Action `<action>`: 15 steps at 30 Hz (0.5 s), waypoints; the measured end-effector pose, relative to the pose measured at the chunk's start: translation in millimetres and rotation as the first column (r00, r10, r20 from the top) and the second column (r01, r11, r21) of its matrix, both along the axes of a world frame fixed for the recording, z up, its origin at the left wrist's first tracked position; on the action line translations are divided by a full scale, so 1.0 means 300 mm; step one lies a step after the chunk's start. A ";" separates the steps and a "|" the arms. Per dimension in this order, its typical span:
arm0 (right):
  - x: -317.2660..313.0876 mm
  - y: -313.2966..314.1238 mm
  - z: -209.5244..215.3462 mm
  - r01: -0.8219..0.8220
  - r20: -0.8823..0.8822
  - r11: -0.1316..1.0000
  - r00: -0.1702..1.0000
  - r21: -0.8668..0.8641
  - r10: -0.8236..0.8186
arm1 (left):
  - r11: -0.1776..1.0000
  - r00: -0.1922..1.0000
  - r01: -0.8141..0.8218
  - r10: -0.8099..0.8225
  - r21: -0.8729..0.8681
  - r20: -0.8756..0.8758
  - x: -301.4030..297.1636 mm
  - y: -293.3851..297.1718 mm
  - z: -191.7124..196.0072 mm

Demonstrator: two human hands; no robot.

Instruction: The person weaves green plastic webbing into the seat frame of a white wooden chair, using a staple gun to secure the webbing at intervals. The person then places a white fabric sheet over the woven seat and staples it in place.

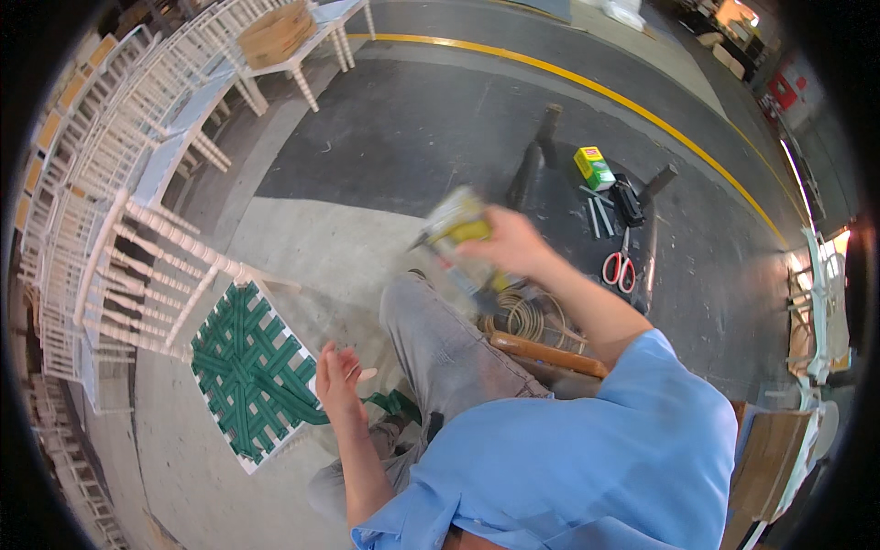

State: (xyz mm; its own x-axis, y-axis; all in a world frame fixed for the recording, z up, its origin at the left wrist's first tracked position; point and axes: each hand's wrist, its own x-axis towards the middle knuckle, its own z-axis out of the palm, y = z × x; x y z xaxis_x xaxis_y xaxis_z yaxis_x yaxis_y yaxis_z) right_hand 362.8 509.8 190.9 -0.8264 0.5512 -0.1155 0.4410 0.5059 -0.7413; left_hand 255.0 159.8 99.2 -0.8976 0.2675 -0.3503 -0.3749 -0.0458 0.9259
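Observation:
My right hand (509,243) is wrapped round a yellow and grey staple gun (454,220), smeared by motion, held up above my knee. My left hand (339,380) has its fingers apart and holds nothing. It is beside the near edge of a white chair's seat (252,367), which is strapped with woven green webbing. A loose tail of green webbing (394,403) hangs by my left wrist and leg. The chair's spindled back (156,275) rises on the left side of the seat.
At right, a dark upturned stool (559,215) bears red-handled scissors (619,270), a yellow-green box (594,169), a black stapler-like tool (627,200) and thin metal strips (600,218). A coiled hose (522,316) lies by my right thigh. Rows of white chairs (137,137) line the left.

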 end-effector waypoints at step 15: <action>0.397 0.583 -0.427 0.294 0.322 0.893 0.856 0.341 -0.405 | 0.644 0.618 -0.735 0.765 -0.213 0.180 -0.120 -0.449 -0.386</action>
State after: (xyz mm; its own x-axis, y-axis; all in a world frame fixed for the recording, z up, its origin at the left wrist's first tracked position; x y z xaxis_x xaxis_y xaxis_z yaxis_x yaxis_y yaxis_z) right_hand 481.9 684.7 62.8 -0.4957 0.8496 -0.1801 0.8418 0.4190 -0.3403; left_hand 218.9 25.0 -16.7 -0.6540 -0.5140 -0.5550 -0.4565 -0.3169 0.8314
